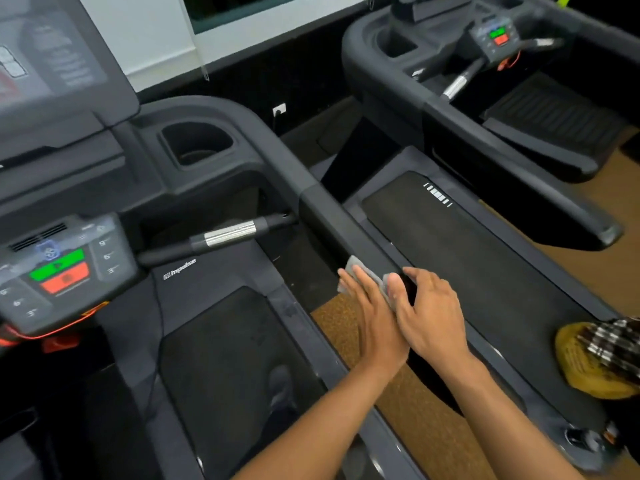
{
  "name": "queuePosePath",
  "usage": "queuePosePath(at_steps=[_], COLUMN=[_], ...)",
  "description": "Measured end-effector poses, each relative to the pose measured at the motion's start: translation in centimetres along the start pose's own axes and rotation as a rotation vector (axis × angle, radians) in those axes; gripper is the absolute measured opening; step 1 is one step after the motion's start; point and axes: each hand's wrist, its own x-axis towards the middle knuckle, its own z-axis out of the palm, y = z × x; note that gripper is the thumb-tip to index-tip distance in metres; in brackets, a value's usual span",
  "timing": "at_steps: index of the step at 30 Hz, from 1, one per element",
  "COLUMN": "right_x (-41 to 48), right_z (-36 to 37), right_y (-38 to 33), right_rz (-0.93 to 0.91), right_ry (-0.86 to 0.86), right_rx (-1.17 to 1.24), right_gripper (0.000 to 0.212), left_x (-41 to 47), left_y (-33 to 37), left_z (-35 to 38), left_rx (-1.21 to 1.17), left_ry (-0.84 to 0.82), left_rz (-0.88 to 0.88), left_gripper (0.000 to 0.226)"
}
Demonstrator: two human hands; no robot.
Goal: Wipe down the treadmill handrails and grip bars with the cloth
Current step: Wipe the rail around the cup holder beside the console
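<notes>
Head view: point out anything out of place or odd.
A yellow and plaid bundle lies on the neighbouring treadmill, on its deck at the picture's right edge; loose stuff does not belong there. Nothing else stands out.

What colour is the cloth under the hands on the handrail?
The cloth is light grey; the head view shows it best.

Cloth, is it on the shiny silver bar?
No, the left hand and right hand press the cloth on the black handrail, away from the silver bar.
</notes>
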Motion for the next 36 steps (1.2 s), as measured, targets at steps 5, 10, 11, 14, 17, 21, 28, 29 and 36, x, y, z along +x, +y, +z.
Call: queuePosePath(at_steps=[5,10,11,14,17,21,28,29,36], right_x=[2.3,5.2,5.8,7.6,9.3,11.1,13.0,13.3,14.6], right_z=[0.1,1.1,1.4,2.2,2.9,3.3,4.9,5.1,6.8], right_y=[-2.1,-5.0,-5.7,-7.9,-10.2,-12.7,-15.5,-16.0,-19.6], right_rz=[0.026,0.030,0.029,0.010,-0.019,-0.032,-0.058,-0.064,-0.152], right_ry=[0.002,-0.012,-0.018,-0.035,-0.038,-0.026,0.004,0.013,0.047], right_rx=[0.022,0.026,0.029,0.039,0.022,-0.016,-0.051,-0.044,-0.033], right_gripper=[0.061,0.060,0.061,0.060,0.057,0.053,0.048,0.047,0.043], left_x=[7.7,15.0,16.3,20.0,24.1,25.8,27.7,28.7,28.8], left_y=[0.4,-0.2,-0.3,-0.8,-0.7,0.3,-1.4,-2.3,-8.1], left_z=[-5.2,-10.6,-11.5,-14.7,-18.1,-21.1,-26.4,-26.9,-30.0], left_rx=[-0.029,0.000,0.011,0.018,-0.014,0.036,0.410,0.544,0.693], left_ry=[0.124,0.177,0.188,0.205,0.207,0.178,0.430,0.386,0.201], left_rz=[-0.016,-0.005,-0.005,-0.024,-0.098,-0.121,0.458,0.503,0.507], left_gripper=[0.074,0.070,0.070,0.071,0.071,0.067,0.055,0.062,0.074])
